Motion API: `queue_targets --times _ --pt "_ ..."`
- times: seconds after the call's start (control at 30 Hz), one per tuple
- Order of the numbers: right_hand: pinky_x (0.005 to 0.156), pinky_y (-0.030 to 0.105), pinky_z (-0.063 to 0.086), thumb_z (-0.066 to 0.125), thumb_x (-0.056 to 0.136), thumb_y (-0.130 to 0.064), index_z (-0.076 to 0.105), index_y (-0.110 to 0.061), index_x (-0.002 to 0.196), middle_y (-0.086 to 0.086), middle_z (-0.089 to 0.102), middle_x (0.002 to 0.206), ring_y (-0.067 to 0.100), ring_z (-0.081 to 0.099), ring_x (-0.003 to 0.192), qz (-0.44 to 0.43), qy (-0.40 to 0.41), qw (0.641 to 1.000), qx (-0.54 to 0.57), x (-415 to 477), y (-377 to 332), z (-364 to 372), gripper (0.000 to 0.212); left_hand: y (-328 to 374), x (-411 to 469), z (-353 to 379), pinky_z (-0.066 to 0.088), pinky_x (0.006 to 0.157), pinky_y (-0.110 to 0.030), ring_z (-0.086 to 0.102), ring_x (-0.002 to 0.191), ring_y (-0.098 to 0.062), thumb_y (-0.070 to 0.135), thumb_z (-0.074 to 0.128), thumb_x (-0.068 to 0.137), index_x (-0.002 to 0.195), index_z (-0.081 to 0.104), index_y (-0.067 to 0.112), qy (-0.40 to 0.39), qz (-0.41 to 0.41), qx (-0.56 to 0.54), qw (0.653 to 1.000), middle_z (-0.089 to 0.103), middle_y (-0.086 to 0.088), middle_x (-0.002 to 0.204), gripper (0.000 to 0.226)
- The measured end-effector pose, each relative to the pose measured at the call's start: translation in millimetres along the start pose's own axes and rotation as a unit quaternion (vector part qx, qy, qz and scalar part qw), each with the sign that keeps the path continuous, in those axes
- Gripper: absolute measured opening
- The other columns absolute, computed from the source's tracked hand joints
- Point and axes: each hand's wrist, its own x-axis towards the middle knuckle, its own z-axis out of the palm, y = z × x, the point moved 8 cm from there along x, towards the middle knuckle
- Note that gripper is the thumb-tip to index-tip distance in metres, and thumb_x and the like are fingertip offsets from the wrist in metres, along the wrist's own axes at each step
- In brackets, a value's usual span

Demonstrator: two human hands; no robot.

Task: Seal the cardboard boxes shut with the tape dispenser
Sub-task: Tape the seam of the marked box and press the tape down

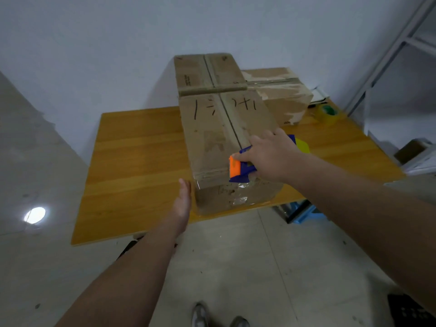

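Nearest me, at six o'clock, the toes of two shoes [200, 315] show on the grey floor [236, 256]. Just above, my left hand [182, 201] lies flat against the near left corner of the cardboard box [212, 138], its fingers [185, 185] straight and holding nothing. The box sits at the near edge of the wooden desk [136, 161], around the centre of my view, with clear tape wrinkled over its front face. At three o'clock from that corner, my right hand [271, 156] holds the blue and orange tape dispenser [240, 169], fingers curled round its body, the orange end pressed on the box's top near edge beside the centre seam. At twelve o'clock a second box [207, 74] stands just behind the first. At two o'clock lies a third, worn box [283, 95], and near it a roll of tape [328, 113] on the desk.
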Motion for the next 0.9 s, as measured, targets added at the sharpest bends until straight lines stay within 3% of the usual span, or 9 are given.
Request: queue_targets --times 0.07,0.13,0.17,0.27,0.33,0.47,0.67,0.8,0.9 --pt "0.086 0.043 0.038 0.052 0.091 -0.05 0.032 -0.042 0.14 0.008 0.052 0.119 0.033 0.051 0.106 -0.003 0.001 1.0 -0.004 -1.3 -0.4 0.1 0.053 14.8 -1.0 -15.5 0.018 0.11 -0.035 0.019 0.143 -0.021 0.041 0.032 0.101 0.147 0.024 0.036 0.01 0.124 0.071 0.99 0.022 0.004 0.155 0.047" --pt "0.086 0.043 0.037 0.052 0.091 -0.051 0.031 -0.043 0.14 0.008 0.051 0.12 0.033 0.051 0.106 -0.004 0.002 1.0 0.001 -1.9 -0.3 -0.2 0.054 46.4 -10.9 -19.7 0.008 0.113 -0.025 0.004 0.144 -0.009 0.004 0.045 0.094 0.148 0.012 0.036 -0.033 0.296 0.183 0.937 0.007 0.017 0.153 0.071" --pt "0.086 0.043 0.037 0.051 0.09 -0.052 0.031 -0.043 0.14 0.008 0.051 0.121 0.033 0.051 0.107 -0.005 0.001 1.0 0.003 -1.7 0.1 -0.4 0.054 58.2 -17.1 -18.1 0.002 0.114 -0.026 -0.003 0.143 -0.004 -0.002 0.049 0.09 0.148 0.006 0.036 -0.049 0.34 0.265 0.901 -0.001 0.02 0.152 0.082" --pt "0.087 0.043 0.037 0.051 0.09 -0.053 0.03 -0.044 0.141 0.007 0.05 0.123 0.033 0.05 0.109 -0.003 -0.002 1.0 0.005 -0.8 1.2 0.1 0.056 73.4 -19.6 -10.1 -0.007 0.115 -0.029 -0.014 0.141 -0.007 0.011 0.058 0.088 0.143 -0.008 0.037 -0.032 0.429 0.473 0.769 -0.015 0.015 0.151 0.09" --pt "0.087 0.043 0.037 0.051 0.09 -0.054 0.03 -0.044 0.141 0.007 0.05 0.122 0.032 0.05 0.109 -0.001 -0.003 1.0 0.005 -0.2 1.0 1.4 0.056 77.8 -17.3 -5.4 -0.007 0.115 -0.03 -0.015 0.141 -0.009 0.022 0.061 0.089 0.142 -0.008 0.037 -0.04 0.449 0.515 0.729 -0.014 0.013 0.151 0.088" --pt "0.085 0.042 0.037 0.051 0.091 -0.051 0.027 -0.045 0.142 0.007 0.05 0.12 0.032 0.051 0.106 -0.002 -0.005 1.0 -0.001 2.5 1.6 4.0 0.057 77.7 -7.5 -3.1 -0.005 0.115 -0.031 -0.011 0.14 -0.007 0.031 0.071 0.081 0.149 0.002 0.03 -0.021 0.472 0.538 0.698 -0.003 0.012 0.155 0.097" --pt "0.083 0.042 0.037 0.052 0.09 -0.05 0.028 -0.045 0.141 0.007 0.051 0.117 0.031 0.051 0.103 -0.002 0.001 1.0 -0.001 4.1 2.6 5.7 0.056 76.5 -8.4 -3.8 0.003 0.116 -0.037 -0.002 0.142 -0.009 0.033 0.077 0.075 0.15 0.014 0.026 -0.007 0.484 0.519 0.704 0.015 0.005 0.157 0.098" --pt "0.083 0.042 0.037 0.05 0.091 -0.049 0.027 -0.046 0.142 0.007 0.05 0.117 0.031 0.051 0.103 -0.001 0.005 1.0 -0.002 3.3 2.2 3.6 0.056 80.9 -18.5 -3.7 -0.004 0.115 -0.034 -0.006 0.142 -0.014 0.038 0.053 0.092 0.147 0.005 0.033 -0.028 0.487 0.523 0.699 0.005 0.015 0.153 0.073" --pt "0.084 0.042 0.036 0.05 0.092 -0.048 0.025 -0.046 0.142 0.008 0.05 0.119 0.031 0.05 0.105 0.001 0.001 1.0 0.001 1.3 1.7 3.1 0.056 85.2 -36.4 -0.9 0.006 0.114 -0.042 0.019 0.141 -0.027 0.015 0.054 0.095 0.144 0.032 0.018 -0.016 0.53 0.517 0.672 0.031 0.0 0.15 0.054"
